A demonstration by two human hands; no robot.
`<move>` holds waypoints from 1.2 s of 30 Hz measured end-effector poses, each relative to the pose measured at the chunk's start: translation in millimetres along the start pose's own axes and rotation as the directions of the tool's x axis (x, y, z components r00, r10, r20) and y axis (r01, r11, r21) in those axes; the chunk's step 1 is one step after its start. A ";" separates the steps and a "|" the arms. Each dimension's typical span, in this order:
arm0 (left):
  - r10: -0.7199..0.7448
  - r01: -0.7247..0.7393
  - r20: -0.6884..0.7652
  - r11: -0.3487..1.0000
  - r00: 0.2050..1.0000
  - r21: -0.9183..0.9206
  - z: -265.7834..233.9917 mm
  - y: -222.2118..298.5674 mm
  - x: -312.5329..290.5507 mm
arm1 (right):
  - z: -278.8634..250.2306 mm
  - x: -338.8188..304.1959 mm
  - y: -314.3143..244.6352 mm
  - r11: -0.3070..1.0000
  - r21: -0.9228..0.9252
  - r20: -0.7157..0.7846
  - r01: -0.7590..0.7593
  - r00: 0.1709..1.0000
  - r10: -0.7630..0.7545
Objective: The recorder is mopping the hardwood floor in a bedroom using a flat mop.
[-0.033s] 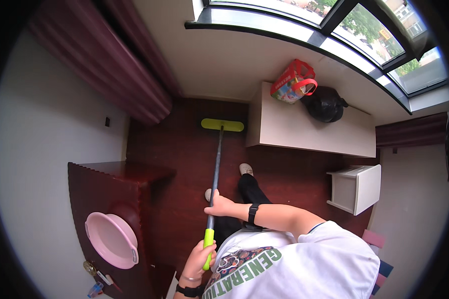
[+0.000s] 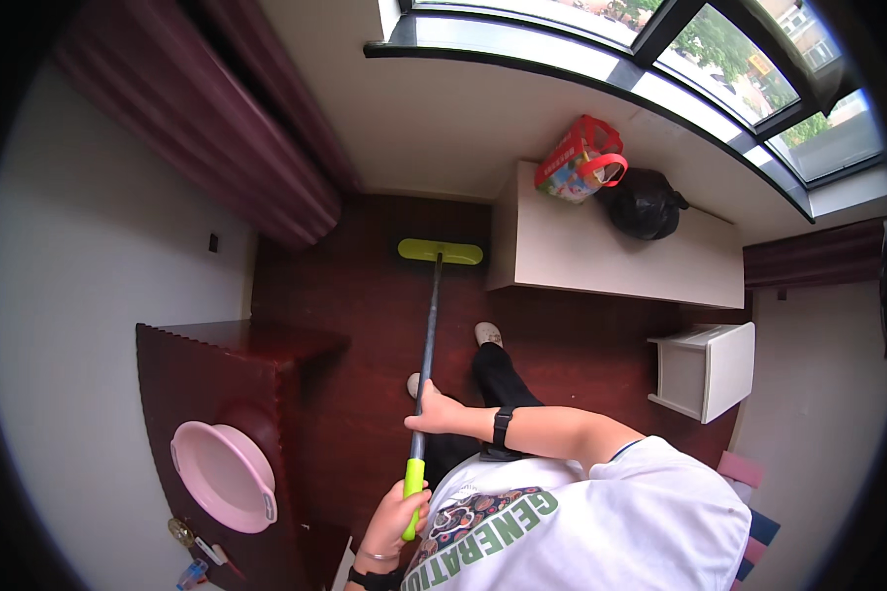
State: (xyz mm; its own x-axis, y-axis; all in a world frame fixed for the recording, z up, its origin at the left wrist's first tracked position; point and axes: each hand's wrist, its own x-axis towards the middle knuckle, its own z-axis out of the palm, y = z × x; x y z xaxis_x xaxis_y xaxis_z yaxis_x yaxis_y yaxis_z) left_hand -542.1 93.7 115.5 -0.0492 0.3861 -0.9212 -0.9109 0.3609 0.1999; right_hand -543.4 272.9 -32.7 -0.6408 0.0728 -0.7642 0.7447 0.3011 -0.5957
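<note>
A flat mop with a lime-green head (image 2: 441, 252) and a grey pole (image 2: 431, 330) stretches away from me across the dark red floor. My right hand (image 2: 440, 409) is closed around the pole partway down. Nearer my body, my left hand (image 2: 396, 514) is wrapped around the lime-green grip (image 2: 414, 483) at the pole's top end. The mop head lies flat on the floor, crosswise to the pole, just left of the pale cabinet. Whatever pad sits beneath the head is hidden.
A pale low cabinet (image 2: 611, 251) carries a red bag (image 2: 577, 169) and a black plastic bag (image 2: 645, 205). At right stands a white stool-like piece (image 2: 702, 372). A pink basin (image 2: 225, 478) sits on the dark red table (image 2: 197, 379) at left. Purple curtains (image 2: 237, 148) hang far left.
The mop and both hands have shifted very slightly toward me. My grip on it is the same.
</note>
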 end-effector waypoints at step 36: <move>0.183 -0.172 -0.034 0.826 0.983 -0.537 27.2 -14.4 84.0 | -23.7 67.1 -54.5 0.930 -0.356 0.228 0.088 0.974 -0.005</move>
State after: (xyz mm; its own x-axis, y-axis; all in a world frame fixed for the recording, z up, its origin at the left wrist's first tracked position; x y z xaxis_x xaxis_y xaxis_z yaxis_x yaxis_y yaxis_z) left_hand -522.0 144.1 44.3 -0.2287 0.4168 -0.8798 -0.9639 -0.2238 0.1446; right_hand -631.4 283.9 -45.7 -0.5853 -0.1475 -0.7973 0.5696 0.6250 -0.5337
